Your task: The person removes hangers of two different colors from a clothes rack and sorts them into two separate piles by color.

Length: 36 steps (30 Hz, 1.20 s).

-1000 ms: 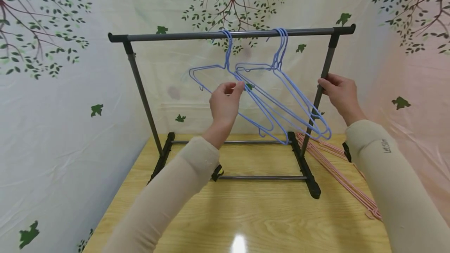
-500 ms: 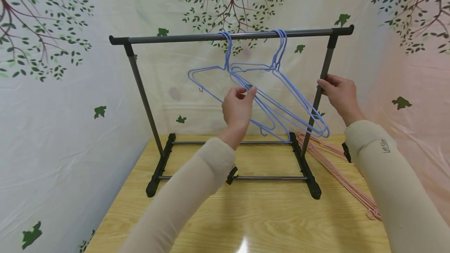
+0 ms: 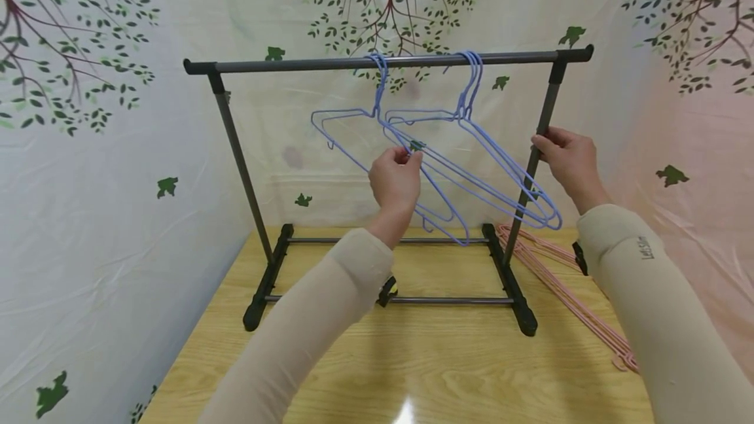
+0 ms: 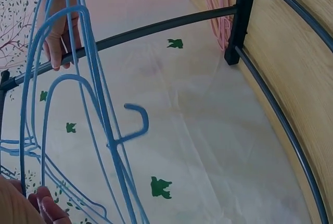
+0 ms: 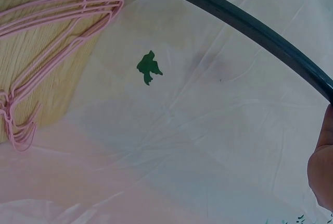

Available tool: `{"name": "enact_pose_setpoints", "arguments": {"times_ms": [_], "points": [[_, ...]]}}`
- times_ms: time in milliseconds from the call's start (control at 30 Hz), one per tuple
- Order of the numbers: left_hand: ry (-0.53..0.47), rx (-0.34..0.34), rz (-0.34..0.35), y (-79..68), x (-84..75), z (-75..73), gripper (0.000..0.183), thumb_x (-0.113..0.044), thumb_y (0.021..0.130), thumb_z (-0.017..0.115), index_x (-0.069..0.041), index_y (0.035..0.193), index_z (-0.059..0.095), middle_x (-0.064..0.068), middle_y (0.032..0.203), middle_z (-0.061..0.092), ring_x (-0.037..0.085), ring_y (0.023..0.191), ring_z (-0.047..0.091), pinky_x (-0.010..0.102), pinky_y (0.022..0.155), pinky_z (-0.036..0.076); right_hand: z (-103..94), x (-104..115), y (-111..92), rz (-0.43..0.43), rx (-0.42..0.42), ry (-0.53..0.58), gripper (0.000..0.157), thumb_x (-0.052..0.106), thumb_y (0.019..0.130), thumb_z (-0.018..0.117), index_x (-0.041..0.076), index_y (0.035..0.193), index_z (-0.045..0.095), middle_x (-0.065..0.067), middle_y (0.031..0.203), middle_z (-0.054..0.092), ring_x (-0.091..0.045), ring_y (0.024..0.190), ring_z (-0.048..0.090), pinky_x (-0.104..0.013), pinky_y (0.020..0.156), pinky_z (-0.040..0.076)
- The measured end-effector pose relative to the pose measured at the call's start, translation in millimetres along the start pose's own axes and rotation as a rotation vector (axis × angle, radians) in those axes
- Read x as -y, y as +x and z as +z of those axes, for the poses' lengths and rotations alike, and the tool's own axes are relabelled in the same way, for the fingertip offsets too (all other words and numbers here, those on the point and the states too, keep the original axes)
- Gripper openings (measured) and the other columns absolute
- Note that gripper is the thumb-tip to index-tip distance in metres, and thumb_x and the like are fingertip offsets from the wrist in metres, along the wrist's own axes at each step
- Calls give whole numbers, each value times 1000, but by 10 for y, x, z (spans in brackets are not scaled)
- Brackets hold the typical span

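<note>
Blue wire hangers hang from the top bar of a dark clothes rack (image 3: 283, 66) in two groups, a left group (image 3: 381, 80) and a right group (image 3: 465, 100). My left hand (image 3: 396, 182) pinches the sloping arm of a hanger in the left group between thumb and fingertips. In the left wrist view, blue hanger (image 4: 86, 23) wires run down to the fingers (image 4: 49, 208). My right hand (image 3: 568, 162) grips the rack's right upright (image 3: 530, 169); only part of this hand (image 5: 320, 172) shows in the right wrist view.
Several pink hangers (image 3: 565, 293) lie on the wooden table (image 3: 448, 358) to the right of the rack's base. Behind the rack hangs a pale cloth (image 3: 330, 182) printed with branches and green leaf shapes.
My left hand has moved right along the hangers, then stopped with a pinch. The lower ends of the left group have swung left, away from the right group. My right hand stays on the upright.
</note>
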<state>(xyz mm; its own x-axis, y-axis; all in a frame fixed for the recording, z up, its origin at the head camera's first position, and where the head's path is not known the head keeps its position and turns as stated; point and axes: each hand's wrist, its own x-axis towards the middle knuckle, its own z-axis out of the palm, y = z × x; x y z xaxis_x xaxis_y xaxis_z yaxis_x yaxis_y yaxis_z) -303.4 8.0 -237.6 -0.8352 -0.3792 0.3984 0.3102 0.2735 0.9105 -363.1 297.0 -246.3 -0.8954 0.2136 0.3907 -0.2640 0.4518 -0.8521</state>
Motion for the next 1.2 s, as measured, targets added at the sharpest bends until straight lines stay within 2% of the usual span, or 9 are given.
{"name": "enact_pose_setpoints", "arguments": {"times_ms": [200,267,467,600,800,933,1200], "points": [[-51,-20,84,17,-51,-29,14,-11,88,75,1,97,73,10,89,72,21,82,66,26,69,51,5,-41,32,-5,-3,8,55,36,97,62,1,139,55,7,109,67,6,87,64,-17,83,52],[-86,-11,92,8,-68,-42,14,-9,88,75,1,97,73,10,88,72,20,79,67,23,66,51,6,-56,49,-8,-8,5,55,36,97,62,0,139,56,10,106,66,7,86,64,-15,81,52],[-193,46,54,-20,-23,-119,12,-4,89,74,3,96,69,10,85,68,20,65,69,22,57,54,16,-79,86,-17,-12,-10,54,35,98,62,0,139,55,10,105,66,8,84,63,-16,81,52],[-212,78,25,-43,40,-211,10,-5,90,73,1,97,68,7,85,67,18,63,68,24,58,55,26,-86,104,-16,-4,-20,55,37,98,61,2,140,55,6,111,66,8,86,63,-18,84,52],[-209,87,53,-54,154,-332,10,-3,89,73,2,96,68,7,84,66,15,61,66,25,60,56,24,-102,129,-20,-2,5,54,35,98,62,1,139,56,9,106,66,8,85,63,-16,82,52],[-191,97,43,-61,261,-421,11,-3,89,73,3,97,68,7,85,65,13,61,65,26,61,56,32,-110,148,-18,-5,27,54,35,97,63,1,139,56,11,104,66,8,84,64,-15,82,52],[-138,124,9,-39,523,-672,15,-6,91,72,3,103,69,9,90,66,14,64,66,26,63,56,27,-102,147,7,-5,-5,56,37,97,63,3,140,55,-1,121,67,8,86,63,-20,87,52]]}}
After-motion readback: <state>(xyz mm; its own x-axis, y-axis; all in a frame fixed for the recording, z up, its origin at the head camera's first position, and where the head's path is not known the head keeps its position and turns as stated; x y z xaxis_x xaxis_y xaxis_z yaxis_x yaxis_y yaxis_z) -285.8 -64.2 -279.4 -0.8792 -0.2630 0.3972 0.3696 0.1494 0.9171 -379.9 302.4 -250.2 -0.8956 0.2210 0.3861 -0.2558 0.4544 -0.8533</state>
